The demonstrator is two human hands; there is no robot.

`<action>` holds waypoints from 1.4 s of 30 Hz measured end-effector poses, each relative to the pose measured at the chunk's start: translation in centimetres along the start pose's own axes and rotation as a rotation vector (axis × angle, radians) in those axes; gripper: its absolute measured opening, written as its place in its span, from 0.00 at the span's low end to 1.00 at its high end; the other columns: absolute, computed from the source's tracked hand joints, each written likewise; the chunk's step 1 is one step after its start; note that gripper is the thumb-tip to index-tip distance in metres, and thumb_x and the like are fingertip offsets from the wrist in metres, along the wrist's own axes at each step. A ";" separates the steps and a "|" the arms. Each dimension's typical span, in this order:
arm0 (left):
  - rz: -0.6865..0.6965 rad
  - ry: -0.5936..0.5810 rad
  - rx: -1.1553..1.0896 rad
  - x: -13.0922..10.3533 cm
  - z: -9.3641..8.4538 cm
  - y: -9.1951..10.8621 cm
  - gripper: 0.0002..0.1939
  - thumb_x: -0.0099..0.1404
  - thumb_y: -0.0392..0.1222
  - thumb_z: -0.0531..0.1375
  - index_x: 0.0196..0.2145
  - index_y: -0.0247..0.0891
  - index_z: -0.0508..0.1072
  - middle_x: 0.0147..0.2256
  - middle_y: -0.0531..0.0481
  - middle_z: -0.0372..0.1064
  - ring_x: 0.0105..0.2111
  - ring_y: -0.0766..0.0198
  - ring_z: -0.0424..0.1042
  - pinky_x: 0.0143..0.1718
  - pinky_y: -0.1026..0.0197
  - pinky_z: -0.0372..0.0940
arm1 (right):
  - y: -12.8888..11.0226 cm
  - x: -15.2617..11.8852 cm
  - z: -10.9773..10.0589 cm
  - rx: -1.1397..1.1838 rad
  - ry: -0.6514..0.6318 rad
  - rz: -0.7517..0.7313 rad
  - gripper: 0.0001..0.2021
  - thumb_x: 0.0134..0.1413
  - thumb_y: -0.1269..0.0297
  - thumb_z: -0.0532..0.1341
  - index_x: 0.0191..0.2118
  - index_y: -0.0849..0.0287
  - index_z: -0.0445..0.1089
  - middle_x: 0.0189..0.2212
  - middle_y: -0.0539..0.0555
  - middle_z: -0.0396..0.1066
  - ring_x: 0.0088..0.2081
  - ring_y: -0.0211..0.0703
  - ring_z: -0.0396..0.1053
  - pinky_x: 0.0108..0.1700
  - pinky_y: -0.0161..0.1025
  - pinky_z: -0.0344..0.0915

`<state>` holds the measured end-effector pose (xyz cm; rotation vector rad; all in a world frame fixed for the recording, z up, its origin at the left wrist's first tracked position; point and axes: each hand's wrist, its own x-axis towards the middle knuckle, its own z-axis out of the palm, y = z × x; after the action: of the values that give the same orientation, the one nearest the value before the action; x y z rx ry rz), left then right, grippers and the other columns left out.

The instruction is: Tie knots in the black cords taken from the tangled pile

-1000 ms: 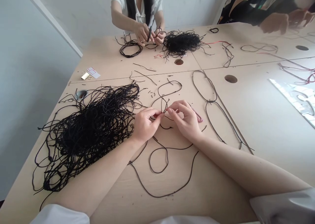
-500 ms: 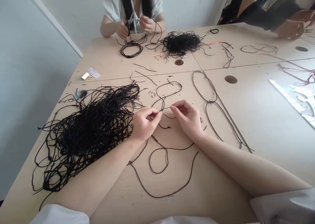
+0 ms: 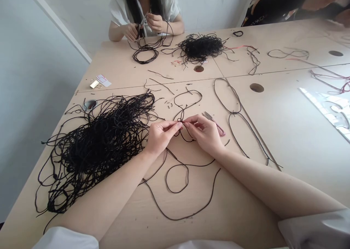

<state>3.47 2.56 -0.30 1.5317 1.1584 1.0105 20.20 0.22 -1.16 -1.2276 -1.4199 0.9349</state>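
Observation:
Between my two hands is a thin black cord point(image 3: 181, 115), looped away from me on the table. My left hand point(image 3: 161, 134) pinches it between thumb and forefinger. My right hand point(image 3: 203, 132) pinches the cord right beside, its fingertips nearly touching the left ones. Small loops and loose ends stick out around the fingertips; whether a knot lies there I cannot tell. Just past my right hand lie small scissors or thread snips point(image 3: 216, 124) with pinkish handles, partly covered by that hand. More black cord point(image 3: 177, 190) curls on the table between my forearms.
A large tangled heap of black cords point(image 3: 101, 143) lies left of my left arm. At right is a double-looped braided cord point(image 3: 234, 113). Across the table a person point(image 3: 144, 19) handles cords near another black pile point(image 3: 202, 47). Another person point(image 3: 287, 4) leans in at far right.
My right hand has moved left to meet my left hand, closing the gap between them. The snips behind it now show more. The person across has shifted their hands slightly.

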 end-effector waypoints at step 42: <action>-0.074 -0.087 -0.172 0.2 -0.2 0.1 0.08 0.57 0.43 0.65 0.24 0.39 0.80 0.20 0.53 0.66 0.25 0.66 0.62 0.29 0.62 0.58 | -0.3 -0.5 0.1 -0.077 -0.071 -0.253 0.14 0.57 0.75 0.57 0.43 0.51 0.74 0.37 0.52 0.69 0.37 0.39 0.66 0.34 0.39 0.67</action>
<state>3.31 2.80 -0.10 1.3733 1.0332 0.9590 20.03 -0.30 -0.97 -1.0488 -1.6368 0.7618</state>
